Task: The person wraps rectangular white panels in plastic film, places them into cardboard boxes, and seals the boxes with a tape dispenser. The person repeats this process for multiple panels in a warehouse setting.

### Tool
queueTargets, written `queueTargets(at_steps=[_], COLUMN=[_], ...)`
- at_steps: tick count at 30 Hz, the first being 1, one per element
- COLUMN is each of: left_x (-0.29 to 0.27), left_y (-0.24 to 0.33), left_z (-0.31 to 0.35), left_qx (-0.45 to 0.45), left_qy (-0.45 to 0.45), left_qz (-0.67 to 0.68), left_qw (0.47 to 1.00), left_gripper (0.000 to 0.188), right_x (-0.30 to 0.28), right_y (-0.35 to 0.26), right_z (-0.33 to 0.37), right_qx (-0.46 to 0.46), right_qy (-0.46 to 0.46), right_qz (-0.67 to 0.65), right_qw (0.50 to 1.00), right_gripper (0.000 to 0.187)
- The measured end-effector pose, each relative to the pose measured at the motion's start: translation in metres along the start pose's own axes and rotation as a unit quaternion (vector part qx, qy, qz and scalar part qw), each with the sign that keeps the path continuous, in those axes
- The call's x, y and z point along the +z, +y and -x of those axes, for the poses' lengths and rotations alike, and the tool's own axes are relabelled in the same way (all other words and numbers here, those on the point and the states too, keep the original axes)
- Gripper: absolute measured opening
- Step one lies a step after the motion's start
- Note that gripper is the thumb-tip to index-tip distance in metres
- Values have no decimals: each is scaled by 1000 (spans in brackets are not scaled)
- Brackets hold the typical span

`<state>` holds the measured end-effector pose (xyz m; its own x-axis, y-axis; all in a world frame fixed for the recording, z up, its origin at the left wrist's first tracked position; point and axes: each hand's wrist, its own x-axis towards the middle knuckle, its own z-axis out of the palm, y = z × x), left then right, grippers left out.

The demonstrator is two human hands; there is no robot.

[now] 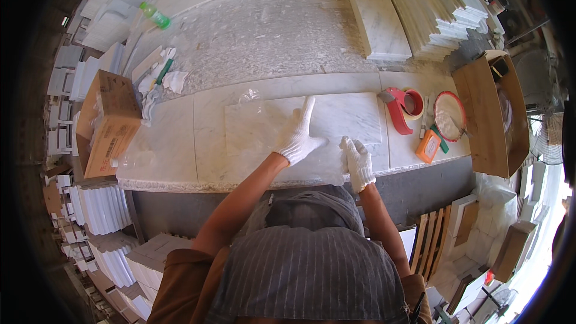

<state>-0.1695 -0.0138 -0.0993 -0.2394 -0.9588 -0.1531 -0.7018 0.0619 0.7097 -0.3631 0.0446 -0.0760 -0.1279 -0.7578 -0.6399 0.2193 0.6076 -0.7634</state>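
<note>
A white marble slab (354,114) with faint grey veins lies flat on the worktable, and clear plastic film (250,101) bunches at its far left edge. Over the slab's near part, my left hand (298,137) in a white knit glove has its fingers stretched and its thumb spread to the right. My right hand (358,163), gloved the same way, is closed at the slab's near right edge. Sheer film seems to run from it along the front edge, though the grip itself is hard to see.
Right of the slab are a red tape dispenser (397,111), a round tub (449,116), an orange box (428,146) and an open carton (489,114). Another carton (111,123) stands left, near rags (174,81) and a green bottle (155,15). Stacked slabs (420,6) fill the back right.
</note>
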Motion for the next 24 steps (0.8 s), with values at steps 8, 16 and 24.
queueTargets(at_steps=[8,16,24], left_x=[11,-93,-178], left_y=[-31,47,97], left_z=[-34,-14,17], left_qx=[-84,1,9], left_qy=[-120,-62,-48], left_qz=[-5,55,72], left_qw=[989,997,996], left_gripper=[19,10,11], right_x=[-8,-18,-22], right_y=[-18,4,0], right_z=[17,7,0], right_qx=[-48,-215,-279], right_qy=[-111,16,87], right_qz=[181,467,477], right_qw=[976,858,829], right_gripper=[28,23,17])
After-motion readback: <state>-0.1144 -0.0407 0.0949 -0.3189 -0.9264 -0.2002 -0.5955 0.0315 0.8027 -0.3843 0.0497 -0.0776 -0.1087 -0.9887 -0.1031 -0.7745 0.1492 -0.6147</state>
